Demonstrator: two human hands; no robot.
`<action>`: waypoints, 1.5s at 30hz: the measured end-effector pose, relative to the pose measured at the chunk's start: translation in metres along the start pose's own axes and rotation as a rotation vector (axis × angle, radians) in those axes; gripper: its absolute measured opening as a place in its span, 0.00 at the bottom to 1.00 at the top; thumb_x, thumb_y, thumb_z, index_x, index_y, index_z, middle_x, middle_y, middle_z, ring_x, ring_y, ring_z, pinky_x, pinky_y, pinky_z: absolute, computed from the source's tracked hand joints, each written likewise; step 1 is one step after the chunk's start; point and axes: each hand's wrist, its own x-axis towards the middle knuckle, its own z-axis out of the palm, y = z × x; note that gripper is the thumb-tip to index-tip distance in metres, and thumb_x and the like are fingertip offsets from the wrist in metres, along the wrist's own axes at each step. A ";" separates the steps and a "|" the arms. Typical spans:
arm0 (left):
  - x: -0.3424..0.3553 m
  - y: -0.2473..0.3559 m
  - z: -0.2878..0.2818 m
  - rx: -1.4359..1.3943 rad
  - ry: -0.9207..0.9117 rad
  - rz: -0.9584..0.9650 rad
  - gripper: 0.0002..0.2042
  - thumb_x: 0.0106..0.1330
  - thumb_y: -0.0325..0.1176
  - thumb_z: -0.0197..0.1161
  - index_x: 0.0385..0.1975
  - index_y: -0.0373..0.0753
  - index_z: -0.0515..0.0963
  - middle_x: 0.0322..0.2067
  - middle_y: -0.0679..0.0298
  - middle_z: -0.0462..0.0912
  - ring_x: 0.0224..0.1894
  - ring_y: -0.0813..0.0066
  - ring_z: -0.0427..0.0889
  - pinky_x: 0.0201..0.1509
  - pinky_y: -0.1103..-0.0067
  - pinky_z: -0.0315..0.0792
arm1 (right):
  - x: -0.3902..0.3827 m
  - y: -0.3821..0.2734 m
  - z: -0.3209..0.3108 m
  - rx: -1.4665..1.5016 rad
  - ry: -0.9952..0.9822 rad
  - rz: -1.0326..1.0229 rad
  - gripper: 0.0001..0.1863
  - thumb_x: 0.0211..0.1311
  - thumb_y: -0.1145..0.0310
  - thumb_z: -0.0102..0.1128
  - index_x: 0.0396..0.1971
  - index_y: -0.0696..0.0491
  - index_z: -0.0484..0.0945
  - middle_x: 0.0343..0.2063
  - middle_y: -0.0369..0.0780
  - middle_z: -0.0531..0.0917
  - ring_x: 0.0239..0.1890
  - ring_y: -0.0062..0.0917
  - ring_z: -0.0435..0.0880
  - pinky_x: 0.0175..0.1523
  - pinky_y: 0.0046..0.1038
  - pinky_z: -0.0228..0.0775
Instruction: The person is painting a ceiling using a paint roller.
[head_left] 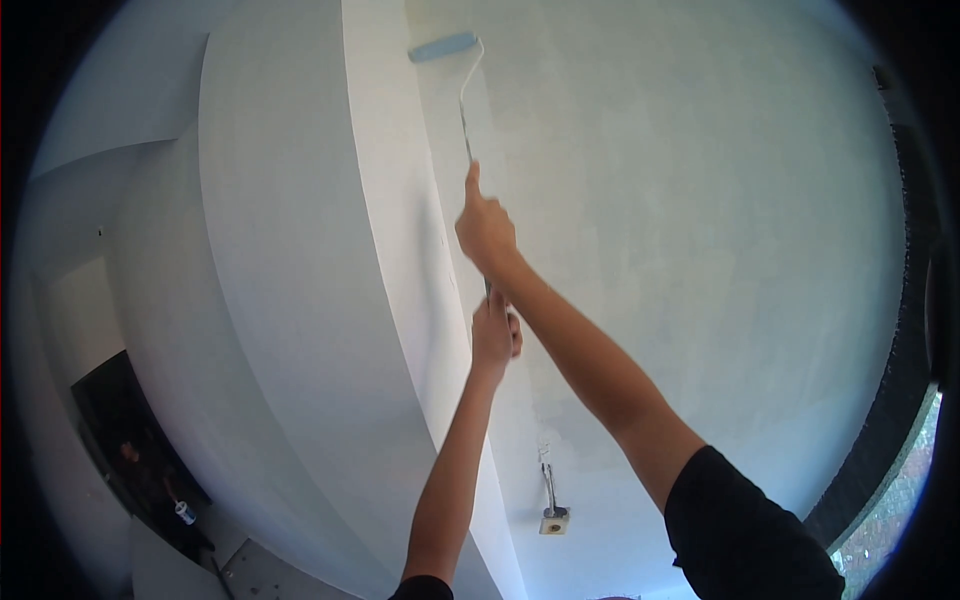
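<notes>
A paint roller (443,47) with a pale blue sleeve is raised high on the wall, close to the inner corner; whether its sleeve presses on the surface I cannot tell. Its bent white wire frame runs down into a thin handle. My right hand (487,230) is closed round the upper part of that handle, index finger stretched up along it. Lower down, my left hand (495,335) is wrapped round the handle's bottom end. Both arms reach upward, the right forearm slanting in from the lower right. The wall (680,220) shows patchy greyish-white coating.
A white pillar (290,200) juts out left of the corner. Below my hands an electrical box (554,520) with a short conduit sits on the wall. At the far left a person (150,480) stands in a dark doorway, holding a small white-and-blue container (185,513). A dark-framed opening (880,440) borders the right.
</notes>
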 end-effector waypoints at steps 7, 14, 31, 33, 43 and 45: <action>0.024 0.033 0.002 -0.012 -0.092 -0.005 0.22 0.65 0.58 0.40 0.25 0.44 0.59 0.10 0.73 0.55 0.06 0.85 0.53 0.09 0.84 0.43 | 0.034 -0.010 -0.009 0.014 0.114 -0.034 0.36 0.52 0.75 0.45 0.63 0.57 0.45 0.26 0.54 0.77 0.28 0.45 0.80 0.34 0.41 0.72; 0.036 0.052 -0.008 -0.019 -0.109 0.054 0.22 0.64 0.59 0.42 0.22 0.44 0.58 0.10 0.75 0.54 0.07 0.86 0.52 0.10 0.85 0.42 | 0.054 -0.024 -0.002 0.038 0.113 -0.043 0.36 0.52 0.75 0.46 0.63 0.58 0.45 0.26 0.52 0.78 0.28 0.43 0.80 0.33 0.40 0.73; 0.024 0.035 -0.004 -0.022 -0.177 0.035 0.21 0.66 0.56 0.39 0.23 0.43 0.59 0.10 0.74 0.56 0.06 0.86 0.53 0.09 0.84 0.44 | 0.036 -0.013 -0.004 0.079 0.113 -0.003 0.36 0.51 0.76 0.43 0.63 0.53 0.46 0.21 0.52 0.78 0.24 0.45 0.79 0.30 0.43 0.71; 0.007 -0.018 -0.009 0.005 -0.087 0.051 0.21 0.67 0.54 0.39 0.24 0.42 0.61 0.10 0.74 0.57 0.06 0.86 0.54 0.07 0.85 0.46 | -0.007 0.012 0.016 0.034 0.082 0.013 0.36 0.52 0.77 0.42 0.64 0.52 0.44 0.19 0.51 0.77 0.21 0.44 0.78 0.27 0.43 0.70; -0.021 -0.031 -0.010 0.016 -0.098 -0.032 0.22 0.67 0.56 0.38 0.25 0.41 0.61 0.10 0.73 0.56 0.06 0.86 0.54 0.08 0.85 0.45 | -0.037 0.017 0.016 0.024 0.010 0.102 0.38 0.52 0.76 0.44 0.65 0.50 0.43 0.16 0.48 0.76 0.18 0.42 0.76 0.24 0.42 0.68; -0.008 0.001 -0.010 0.000 -0.156 -0.061 0.22 0.67 0.55 0.38 0.24 0.42 0.60 0.10 0.73 0.56 0.06 0.86 0.54 0.08 0.85 0.44 | -0.016 0.011 0.013 0.039 0.080 0.060 0.37 0.52 0.76 0.44 0.64 0.51 0.44 0.16 0.48 0.76 0.18 0.42 0.76 0.25 0.42 0.68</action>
